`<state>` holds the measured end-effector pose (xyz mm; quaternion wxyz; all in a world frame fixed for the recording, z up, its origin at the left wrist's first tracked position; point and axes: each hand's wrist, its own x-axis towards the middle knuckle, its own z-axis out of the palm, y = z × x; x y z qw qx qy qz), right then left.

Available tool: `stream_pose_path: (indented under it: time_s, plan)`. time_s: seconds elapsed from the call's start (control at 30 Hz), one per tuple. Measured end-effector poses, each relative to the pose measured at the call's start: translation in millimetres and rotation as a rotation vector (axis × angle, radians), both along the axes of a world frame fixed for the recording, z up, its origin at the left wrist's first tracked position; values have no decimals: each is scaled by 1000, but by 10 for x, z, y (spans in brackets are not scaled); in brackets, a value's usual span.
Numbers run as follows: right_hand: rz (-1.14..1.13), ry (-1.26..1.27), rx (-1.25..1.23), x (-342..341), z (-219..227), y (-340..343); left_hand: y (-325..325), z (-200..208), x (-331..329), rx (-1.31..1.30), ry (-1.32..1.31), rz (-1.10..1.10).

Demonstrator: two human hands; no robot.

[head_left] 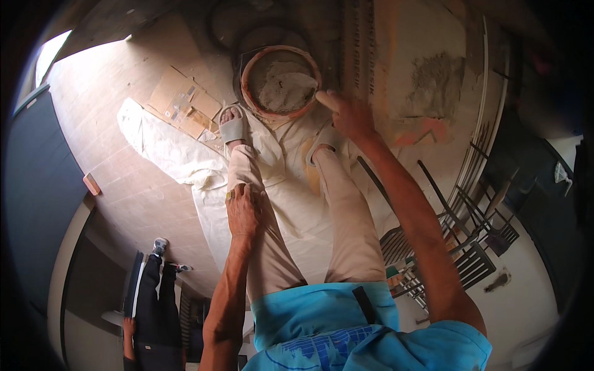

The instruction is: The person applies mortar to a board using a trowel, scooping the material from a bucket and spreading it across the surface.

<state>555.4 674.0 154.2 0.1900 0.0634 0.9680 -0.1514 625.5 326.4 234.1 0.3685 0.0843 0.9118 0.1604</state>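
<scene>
My right hand (355, 119) is closed around the light handle of a trowel (302, 81). The trowel's blade lies over grey mortar (272, 94) inside a round bucket with an orange-brown rim (245, 88). Mortar smears the blade, so its edges are hard to make out. My left hand (243, 213) rests on my left leg near the knee, with a ring on one finger and the fingers slightly bent and apart. It holds nothing. My sandalled feet stand just on the near side of the bucket.
A cream sheet (207, 179) spreads under my feet, beside flattened cardboard (179, 102). Mortar stains a board (433, 83) at the far right. Dark metal racks (467, 263) lie to my right. Another person in dark trousers (148, 303) is at lower left.
</scene>
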Motion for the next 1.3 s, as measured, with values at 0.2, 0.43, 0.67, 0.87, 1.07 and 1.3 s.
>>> stream_pose_path:
  time_s: [0.2,0.43,0.67,0.87,1.07,1.3]
  plan:
    - [218,20,169,-515,0,54,-43,-14,18,10,-1,9]
    - [335,40,225,-453,-82,138,-27,-30,25,-13,5,18]
    - [345,-143,161,-353,295,75,-44,-9,0,-22,-27,30]
    - [435,-188,100,-381,343,45,-50,-19,9,-12,17,20]
    - [428,-112,191,-605,208,36,-69,-68,46,5,1,51]
    - [434,-115,181,-804,380,0,-76,-52,46,-7,28,50]
